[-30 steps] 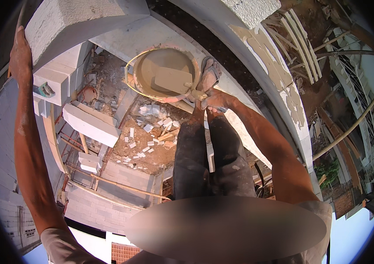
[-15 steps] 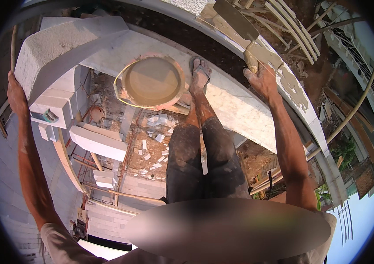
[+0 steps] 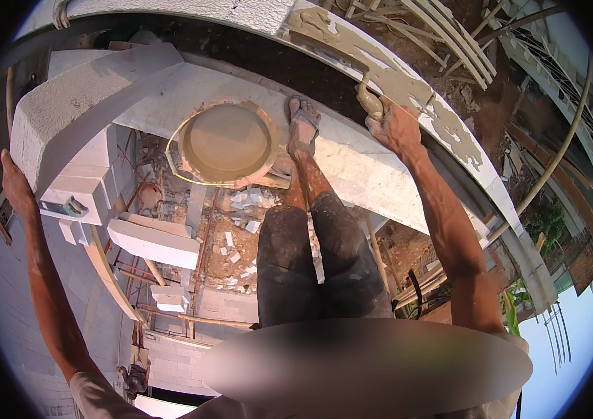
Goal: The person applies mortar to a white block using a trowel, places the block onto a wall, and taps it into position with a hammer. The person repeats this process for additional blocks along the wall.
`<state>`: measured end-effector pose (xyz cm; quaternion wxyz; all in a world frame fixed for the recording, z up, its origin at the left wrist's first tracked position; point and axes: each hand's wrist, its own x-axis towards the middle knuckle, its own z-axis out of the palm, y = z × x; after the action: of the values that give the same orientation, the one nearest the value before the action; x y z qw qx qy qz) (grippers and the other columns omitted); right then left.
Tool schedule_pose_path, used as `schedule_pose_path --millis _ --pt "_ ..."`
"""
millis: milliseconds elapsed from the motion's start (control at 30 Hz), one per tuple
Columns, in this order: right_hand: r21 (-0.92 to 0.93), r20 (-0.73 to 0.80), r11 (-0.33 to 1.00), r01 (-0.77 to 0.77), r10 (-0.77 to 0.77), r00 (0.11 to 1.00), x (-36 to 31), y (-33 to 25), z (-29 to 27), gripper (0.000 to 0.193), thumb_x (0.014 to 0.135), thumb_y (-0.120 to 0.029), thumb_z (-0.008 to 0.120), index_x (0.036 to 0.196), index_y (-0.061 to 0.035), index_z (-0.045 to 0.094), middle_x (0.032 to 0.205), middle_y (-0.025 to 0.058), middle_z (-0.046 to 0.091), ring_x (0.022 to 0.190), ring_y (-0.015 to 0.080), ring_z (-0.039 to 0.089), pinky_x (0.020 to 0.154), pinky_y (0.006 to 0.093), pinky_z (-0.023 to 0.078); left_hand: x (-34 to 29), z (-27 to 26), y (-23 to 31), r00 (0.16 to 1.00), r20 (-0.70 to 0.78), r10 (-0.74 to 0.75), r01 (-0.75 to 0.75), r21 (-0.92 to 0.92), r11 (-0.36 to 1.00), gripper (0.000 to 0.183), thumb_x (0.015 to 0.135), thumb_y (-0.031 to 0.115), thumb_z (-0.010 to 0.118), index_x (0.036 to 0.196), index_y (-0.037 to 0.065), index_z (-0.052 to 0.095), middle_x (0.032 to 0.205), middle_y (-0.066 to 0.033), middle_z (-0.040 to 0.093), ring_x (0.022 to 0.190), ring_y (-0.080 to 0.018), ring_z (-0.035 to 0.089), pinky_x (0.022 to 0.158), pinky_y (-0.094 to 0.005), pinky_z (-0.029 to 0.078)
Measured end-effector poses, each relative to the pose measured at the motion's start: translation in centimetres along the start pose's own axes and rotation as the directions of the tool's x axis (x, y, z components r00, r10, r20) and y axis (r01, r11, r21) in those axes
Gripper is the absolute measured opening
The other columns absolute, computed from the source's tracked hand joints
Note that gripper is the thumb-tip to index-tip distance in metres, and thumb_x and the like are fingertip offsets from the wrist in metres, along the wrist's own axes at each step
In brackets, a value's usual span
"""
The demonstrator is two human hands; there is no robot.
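My right hand (image 3: 397, 129) is closed round the mortar-smeared handle of a trowel (image 3: 369, 101). The trowel's blade is down at the wet mortar (image 3: 394, 80) on top of the curved white wall (image 3: 474, 146), where it is hard to make out. On the far left my left hand (image 3: 20, 185) lies against the end of a large white block (image 3: 52, 115), its visible fingers stretched out and some hidden. Between my hands, a round bucket (image 3: 223, 143) of grey mortar stands on the pale ledge next to my sandalled foot (image 3: 303, 126).
White blocks (image 3: 153, 241) and rubble (image 3: 237, 258) lie far below the ledge (image 3: 373, 174), with an open drop beside it. Another person (image 3: 136, 373) is down at the lower left. Wooden poles (image 3: 554, 160) and planks stand beyond the wall at right.
My right hand has moved left, and the trowel blade, raised in plain sight before, is now down at the mortar. My left hand has slipped slightly lower along the block's end.
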<state>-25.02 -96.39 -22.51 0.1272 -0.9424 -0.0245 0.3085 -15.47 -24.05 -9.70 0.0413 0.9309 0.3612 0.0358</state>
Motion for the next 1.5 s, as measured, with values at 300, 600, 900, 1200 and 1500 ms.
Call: schedule_pose_path --millis 300,600,900,1200,1500 --pt "0.000 -0.021 0.986 -0.167 0.167 0.986 -6.4 9.5 -1.0 0.035 0.076 -0.033 0.069 0.101 -0.0088 0.065 0.079 0.0182 0.069 0.076 0.0373 0.068 0.072 0.0466 0.054 2.7 0.4 -2.7 0.997 0.036 0.065 -0.062 -0.078 0.995 0.074 0.095 0.063 0.040 0.134 0.003 0.057 0.130 -0.0189 0.062 0.120 -0.0332 0.058 0.103 -0.0366 0.039" --pt "0.056 -0.195 0.998 -0.012 0.022 0.980 -0.1 11.0 1.4 0.033 0.075 -0.032 0.067 0.097 -0.0079 0.066 0.074 0.0206 0.068 0.074 0.0376 0.068 0.069 0.0467 0.055 2.2 -0.4 -1.9 0.998 -0.059 0.020 -0.016 0.059 0.998 0.074 0.096 0.064 0.037 0.131 0.003 0.059 0.131 -0.0217 0.060 0.121 -0.0365 0.056 0.104 -0.0410 0.039" --pt "0.033 -0.218 0.978 -0.206 0.209 0.953 -9.0 21.0 1.8 0.035 0.072 -0.031 0.067 0.101 -0.0117 0.068 0.083 0.0171 0.070 0.080 0.0375 0.068 0.073 0.0462 0.053 4.7 -0.7 -5.2 0.984 0.109 0.144 -0.151 0.052 0.987 0.051 0.104 0.039 0.037 0.143 0.008 0.044 0.134 -0.0197 0.057 0.121 -0.0316 0.056 0.101 -0.0360 0.042" --pt "0.062 -0.158 0.935 -0.350 0.356 0.921 -13.1 25.0 6.2 0.022 0.075 -0.029 0.065 0.089 -0.0130 0.064 0.077 0.0160 0.067 0.075 0.0383 0.065 0.067 0.0470 0.052 7.2 -0.7 -7.5 0.950 0.127 0.286 -0.288 -0.004 0.958 0.055 0.104 0.038 0.036 0.148 0.004 0.036 0.148 -0.0186 0.044 0.135 -0.0311 0.043 0.111 -0.0367 0.033" --pt "0.260 -0.202 0.917 -0.303 0.358 0.912 -15.5 25.5 10.6 0.022 0.073 -0.026 0.067 0.085 -0.0095 0.060 0.075 0.0166 0.065 0.071 0.0400 0.064 0.064 0.0467 0.051 9.9 -2.1 -10.0 0.640 0.227 0.734 -0.768 0.197 0.609 0.067 0.099 0.044 0.042 0.149 0.001 0.031 0.150 -0.0211 0.039 0.138 -0.0367 0.037 0.114 -0.0406 0.030"
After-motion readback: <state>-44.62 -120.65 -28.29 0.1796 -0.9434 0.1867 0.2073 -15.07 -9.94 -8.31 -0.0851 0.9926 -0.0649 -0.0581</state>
